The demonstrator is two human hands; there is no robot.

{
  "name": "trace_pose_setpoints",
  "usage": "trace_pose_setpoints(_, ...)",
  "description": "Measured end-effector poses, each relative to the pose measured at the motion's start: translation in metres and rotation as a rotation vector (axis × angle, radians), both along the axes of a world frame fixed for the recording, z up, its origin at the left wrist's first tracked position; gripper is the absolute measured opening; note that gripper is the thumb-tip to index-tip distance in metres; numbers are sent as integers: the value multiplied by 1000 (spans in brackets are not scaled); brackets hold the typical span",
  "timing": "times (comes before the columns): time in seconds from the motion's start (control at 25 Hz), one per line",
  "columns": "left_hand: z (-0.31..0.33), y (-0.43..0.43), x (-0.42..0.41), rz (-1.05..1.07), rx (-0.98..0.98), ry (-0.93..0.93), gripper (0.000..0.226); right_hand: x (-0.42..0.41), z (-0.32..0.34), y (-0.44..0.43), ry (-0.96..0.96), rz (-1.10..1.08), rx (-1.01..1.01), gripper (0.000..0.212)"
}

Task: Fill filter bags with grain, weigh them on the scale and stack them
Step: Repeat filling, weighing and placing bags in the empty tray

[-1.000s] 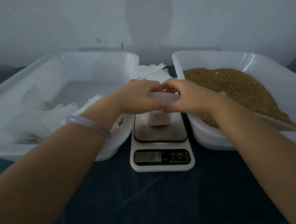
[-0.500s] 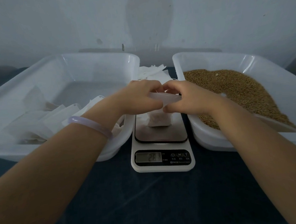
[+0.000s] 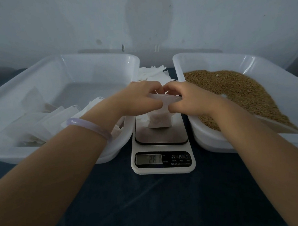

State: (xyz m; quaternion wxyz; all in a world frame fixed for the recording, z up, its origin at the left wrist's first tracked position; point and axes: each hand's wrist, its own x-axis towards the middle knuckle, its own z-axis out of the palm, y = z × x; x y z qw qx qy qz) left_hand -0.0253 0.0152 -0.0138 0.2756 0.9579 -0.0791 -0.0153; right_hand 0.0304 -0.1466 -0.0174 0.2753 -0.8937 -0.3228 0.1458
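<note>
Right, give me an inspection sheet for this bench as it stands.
Surface: dark cloth covers the table.
Job's things: filter bag stands on the scale, whose display is lit but the digits are blurred; right tub holds grain; left tub holds flat white bags; loose bags are piled behind the scale.
Clutter: nothing seen.
Hands: left hand and right hand both pinch the filter bag's top; bracelet on the left wrist.
Cables: nothing seen.
Surroundings: pale wall behind the tubs.
</note>
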Motion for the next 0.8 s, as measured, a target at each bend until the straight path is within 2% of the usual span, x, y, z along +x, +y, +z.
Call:
trace_pose_setpoints(0.12, 0, 0, 0, 0, -5, 0, 28, 1, -1, 0, -14, -6, -1, 55)
trace_pose_setpoints(0.2, 0, 0, 1, 4, -4, 5, 29, 2, -2, 0, -18, -8, 4, 49)
trace_pose_setpoints(0.36, -3, 4, 5, 26, -41, -36, 16, 4, -3, 1, -95, -26, 20, 13)
trace_pose_setpoints(0.44, -3, 5, 5, 37, -59, -73, 20, 4, -3, 0, -153, -29, 126, 14)
trace_pose_setpoints(0.56, -1, 5, 6, 64, -40, -130, 26, 1, -1, -2, -178, -25, 389, 7)
trace_pose_setpoints(0.68, 8, 15, 6, 128, -196, -186, 31, -1, 1, 0, -224, -53, 588, 5)
trace_pose_setpoints(0.8, 25, 32, 4, 299, -341, -306, 32, 4, 1, 0, -254, -147, 598, 11)
